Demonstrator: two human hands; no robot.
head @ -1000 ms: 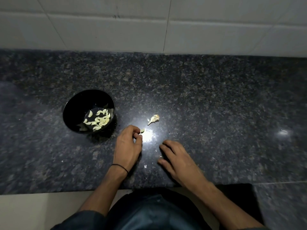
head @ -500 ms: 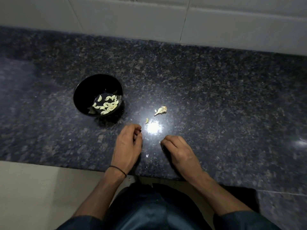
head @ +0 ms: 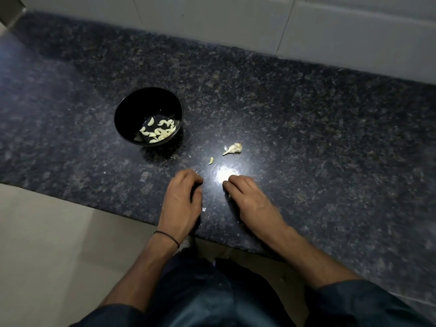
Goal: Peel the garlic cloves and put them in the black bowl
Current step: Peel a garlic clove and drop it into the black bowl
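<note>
The black bowl [head: 141, 107] stands on the dark granite counter at the left and holds several peeled garlic cloves [head: 160, 132]. One small clove [head: 210, 160] lies loose on the counter to the right of the bowl. Beyond it is a dry garlic stem remnant [head: 233, 148]. My left hand [head: 182, 199] rests on the counter just below the loose clove, fingers loosely curled, holding nothing. My right hand [head: 247, 199] rests beside it, fingertips down on the counter, with nothing visible in its grip.
The granite counter [head: 306, 138] runs back to a white tiled wall [head: 212, 27]. Its front edge passes under my wrists. Tiny peel scraps [head: 204, 209] lie between my hands. A bright light reflection [head: 225, 172] sits on the counter just above them.
My left hand let go of the small clove and drew back toward the counter edge. The clove stays on the counter. My right hand barely moved; the view tilted.
</note>
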